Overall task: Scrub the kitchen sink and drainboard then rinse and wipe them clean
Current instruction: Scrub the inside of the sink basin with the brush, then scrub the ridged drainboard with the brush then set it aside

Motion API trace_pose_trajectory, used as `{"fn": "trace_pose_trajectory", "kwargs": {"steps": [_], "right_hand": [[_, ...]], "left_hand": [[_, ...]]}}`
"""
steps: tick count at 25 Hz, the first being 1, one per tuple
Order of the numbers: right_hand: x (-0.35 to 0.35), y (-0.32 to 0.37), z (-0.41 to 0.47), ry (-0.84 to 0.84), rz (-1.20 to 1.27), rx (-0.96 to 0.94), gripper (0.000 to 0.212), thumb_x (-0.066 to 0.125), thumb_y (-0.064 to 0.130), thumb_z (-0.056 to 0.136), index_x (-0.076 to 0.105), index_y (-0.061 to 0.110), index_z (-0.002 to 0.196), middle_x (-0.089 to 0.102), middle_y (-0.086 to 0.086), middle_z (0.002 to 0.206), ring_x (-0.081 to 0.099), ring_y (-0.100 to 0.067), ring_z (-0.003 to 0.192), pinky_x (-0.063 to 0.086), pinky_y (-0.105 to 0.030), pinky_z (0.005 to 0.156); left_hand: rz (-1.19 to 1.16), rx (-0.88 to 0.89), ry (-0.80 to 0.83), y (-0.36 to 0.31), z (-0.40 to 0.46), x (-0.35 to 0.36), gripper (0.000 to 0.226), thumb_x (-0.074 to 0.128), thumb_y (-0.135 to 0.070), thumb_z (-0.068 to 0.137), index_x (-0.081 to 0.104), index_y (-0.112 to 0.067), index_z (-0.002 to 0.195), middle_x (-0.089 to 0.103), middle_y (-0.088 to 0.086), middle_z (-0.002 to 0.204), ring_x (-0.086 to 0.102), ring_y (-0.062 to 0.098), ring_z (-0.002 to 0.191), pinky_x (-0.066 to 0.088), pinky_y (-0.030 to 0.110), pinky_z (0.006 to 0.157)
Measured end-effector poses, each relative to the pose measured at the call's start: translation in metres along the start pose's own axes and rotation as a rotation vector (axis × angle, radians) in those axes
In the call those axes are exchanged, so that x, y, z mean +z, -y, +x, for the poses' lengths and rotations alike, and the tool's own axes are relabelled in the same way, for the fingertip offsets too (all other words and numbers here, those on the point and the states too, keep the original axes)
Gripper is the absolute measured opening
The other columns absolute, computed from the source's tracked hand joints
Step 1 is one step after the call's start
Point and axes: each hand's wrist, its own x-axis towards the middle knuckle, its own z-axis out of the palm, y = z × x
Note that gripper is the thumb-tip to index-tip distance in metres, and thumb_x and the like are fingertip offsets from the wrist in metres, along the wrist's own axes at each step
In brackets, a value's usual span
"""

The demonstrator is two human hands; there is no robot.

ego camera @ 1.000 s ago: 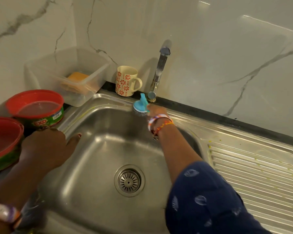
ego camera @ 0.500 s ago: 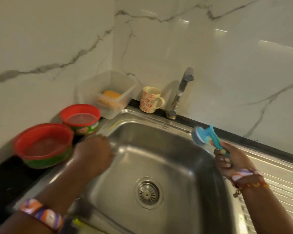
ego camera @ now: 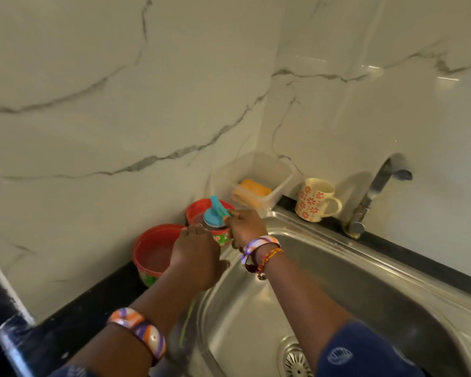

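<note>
Now we hold the blue scrub brush (ego camera: 214, 214) in our right hand (ego camera: 245, 225), fingers curled round its turquoise handle, with the round head down inside the farther red tub (ego camera: 201, 208) of dish soap. Our left hand (ego camera: 195, 257) lies flat, fingers straight, its fingertips reaching over the rim of the nearer red tub (ego camera: 150, 251) while the heel of the hand sits by the sink's left edge. Both tubs stand on the black worktop (ego camera: 98, 303) in the corner, just left of the steel sink (ego camera: 337, 289). We see the basin open below our forearms, its round drain strainer (ego camera: 294, 357) near the bottom edge of the view. Behind the tubs a clear plastic box (ego camera: 259, 175) holds an orange-yellow sponge (ego camera: 252, 190). Beside the box stands a cream mug (ego camera: 314, 200) with red flowers, handle turned right, and further right the steel tap (ego camera: 375, 191) rises from the back ledge, its spout bent over the sink. Striped bangles ring both our wrists, and a red-and-yellow thread sits with the right one. White marble-patterned wall (ego camera: 120, 91) fills the rest. The drainboard is out of view.
</note>
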Motion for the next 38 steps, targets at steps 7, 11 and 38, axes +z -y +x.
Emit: {"fn": "trace_pose_trajectory", "kwargs": {"steps": [7, 11, 38], "right_hand": [[-0.008, -0.001, 0.022, 0.070, -0.305, -0.119, 0.023, 0.052, 0.010, 0.088, 0.072, 0.004, 0.096, 0.049, 0.009, 0.046, 0.042, -0.003, 0.042, 0.027, -0.014, 0.045], [0.012, 0.000, 0.019, 0.071, -0.282, -0.137, 0.024, 0.052, 0.012, 0.088, 0.071, 0.007, 0.102, 0.060, -0.005, 0.081, 0.049, -0.011, 0.067, 0.038, -0.021, 0.064], [-0.298, -0.145, -0.159, -0.713, 0.276, 0.333, 0.030, 0.045, 0.005, 0.093, 0.057, -0.001, 0.120, 0.060, -0.008, 0.075, 0.047, -0.004, 0.038, 0.033, -0.012, 0.035]], "left_hand": [[-0.006, 0.016, -0.042, 0.006, 0.003, 0.002, 0.065, 0.036, -0.052, 0.094, 0.038, -0.007, 0.141, 0.030, 0.020, 0.148, 0.025, 0.033, 0.139, 0.020, 0.040, 0.114], [0.024, 0.028, -0.043, 0.003, 0.004, 0.002, 0.061, 0.038, -0.052, 0.092, 0.042, -0.011, 0.138, 0.036, 0.019, 0.144, 0.030, 0.033, 0.135, 0.024, 0.038, 0.111], [-0.146, 0.824, 0.225, -0.258, -0.042, -0.020, 0.060, 0.044, -0.054, 0.091, 0.038, -0.021, 0.141, 0.036, -0.002, 0.148, 0.036, 0.015, 0.135, 0.034, 0.029, 0.107]]}}
